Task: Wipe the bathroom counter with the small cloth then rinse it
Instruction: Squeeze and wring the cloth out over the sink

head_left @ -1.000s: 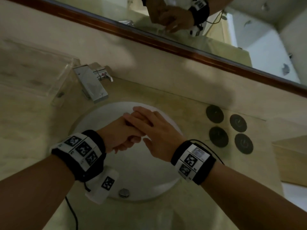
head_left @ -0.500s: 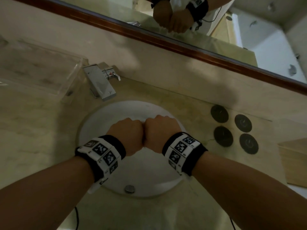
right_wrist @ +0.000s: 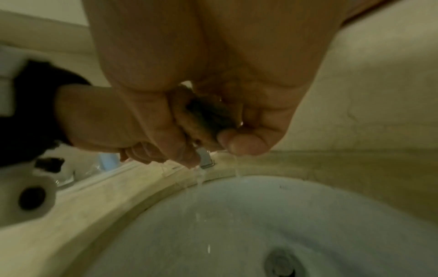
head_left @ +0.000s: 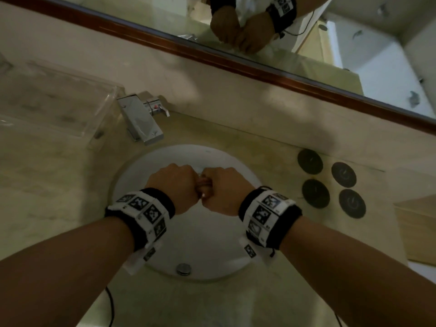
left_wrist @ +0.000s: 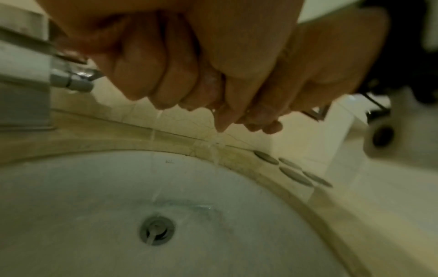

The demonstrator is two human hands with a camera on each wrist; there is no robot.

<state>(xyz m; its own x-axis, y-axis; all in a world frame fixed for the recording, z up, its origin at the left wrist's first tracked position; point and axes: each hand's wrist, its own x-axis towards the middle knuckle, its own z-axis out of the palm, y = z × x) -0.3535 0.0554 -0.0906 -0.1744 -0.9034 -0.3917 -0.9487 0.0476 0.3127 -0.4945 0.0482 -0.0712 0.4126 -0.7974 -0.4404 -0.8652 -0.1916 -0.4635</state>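
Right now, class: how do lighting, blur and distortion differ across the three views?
Head view: dim, wide-angle bend, mirror brightest, hands' shadow on the wall. Left wrist view: left hand soft, sink warped. Right wrist view: right hand fills the frame, dark and blurred.

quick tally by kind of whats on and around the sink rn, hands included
Hands, fists side by side over the basin: 2 (left hand, right hand)
Small brown cloth wrung between them: 1
Chrome square tap: 1
Round white sink basin: 1
Metal drain plug: 1
Dark round coasters on the counter: 4
Clear plastic tray: 1
Total: 11
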